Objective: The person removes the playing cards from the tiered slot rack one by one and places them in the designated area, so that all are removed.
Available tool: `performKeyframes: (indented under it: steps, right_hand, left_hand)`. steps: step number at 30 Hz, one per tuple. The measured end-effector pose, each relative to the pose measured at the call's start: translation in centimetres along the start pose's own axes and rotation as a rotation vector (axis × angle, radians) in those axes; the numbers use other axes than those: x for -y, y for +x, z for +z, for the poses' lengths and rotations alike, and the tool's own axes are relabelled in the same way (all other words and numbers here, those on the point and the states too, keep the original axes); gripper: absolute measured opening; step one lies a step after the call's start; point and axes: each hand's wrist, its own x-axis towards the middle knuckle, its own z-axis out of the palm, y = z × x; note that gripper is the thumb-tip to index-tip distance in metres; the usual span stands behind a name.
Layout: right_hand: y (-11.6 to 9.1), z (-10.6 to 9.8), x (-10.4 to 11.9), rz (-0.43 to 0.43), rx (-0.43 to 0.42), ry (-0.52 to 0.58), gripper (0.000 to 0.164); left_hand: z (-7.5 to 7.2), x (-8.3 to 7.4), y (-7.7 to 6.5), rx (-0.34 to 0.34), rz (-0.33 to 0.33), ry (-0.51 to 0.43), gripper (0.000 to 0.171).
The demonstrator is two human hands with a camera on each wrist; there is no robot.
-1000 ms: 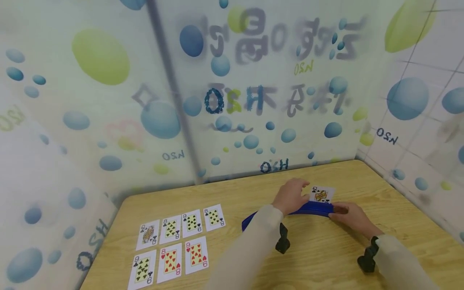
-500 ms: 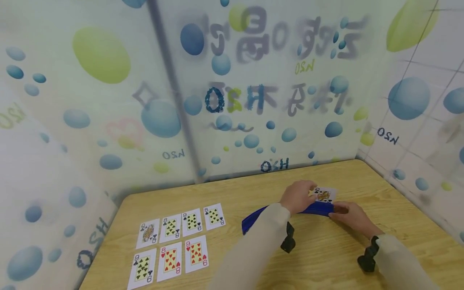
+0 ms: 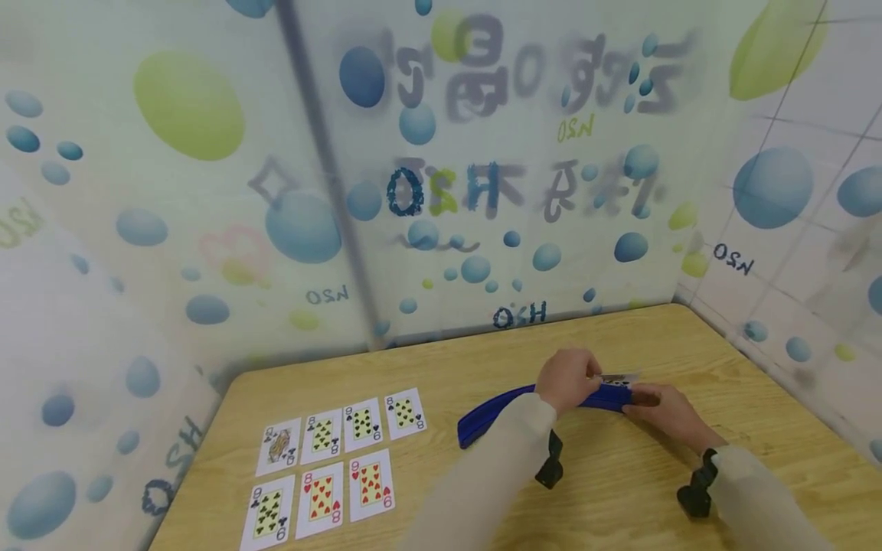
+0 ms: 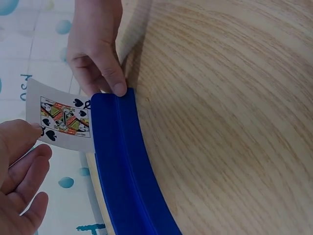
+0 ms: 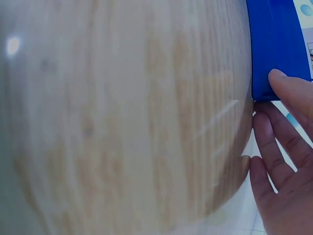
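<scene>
A curved blue card holder (image 3: pixel 492 413) stands on the wooden table. My left hand (image 3: pixel 569 379) is over its right half and pinches a queen of spades (image 4: pixel 65 117) between thumb and fingers at the card's edge. In the left wrist view the card's opposite edge meets the holder's upper rim near its end. My right hand (image 3: pixel 671 417) grips the holder's right end, thumb (image 5: pixel 288 90) on the front face and fingers around behind. In the head view the queen (image 3: pixel 620 379) shows only as a thin strip above the holder.
Several playing cards lie face up in two rows on the left of the table (image 3: pixel 441 474): a queen of clubs (image 3: pixel 279 445), black eights and nines, and a nine of hearts (image 3: pixel 370 485) among them. Bubble-patterned walls (image 3: pixel 475 268) border the table.
My left hand has shifted right along the holder with the queen of spades. The card has tilted, so less of its face shows in the head view. The right hand stays on the holder's end.
</scene>
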Motion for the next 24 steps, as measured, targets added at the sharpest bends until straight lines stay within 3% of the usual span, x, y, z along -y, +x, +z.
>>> performKeyframes:
  steps: [9, 24]
  right_hand:
    - [0.0, 0.0, -0.1, -0.018, -0.004, 0.012, 0.052]
    - [0.0, 0.2, -0.1, -0.018, -0.011, -0.013, 0.048]
  left_hand:
    - [0.8, 0.2, -0.1, -0.016, 0.015, 0.009, 0.008]
    - [0.1, 1.8, -1.1, -0.056, 0.059, -0.138, 0.014]
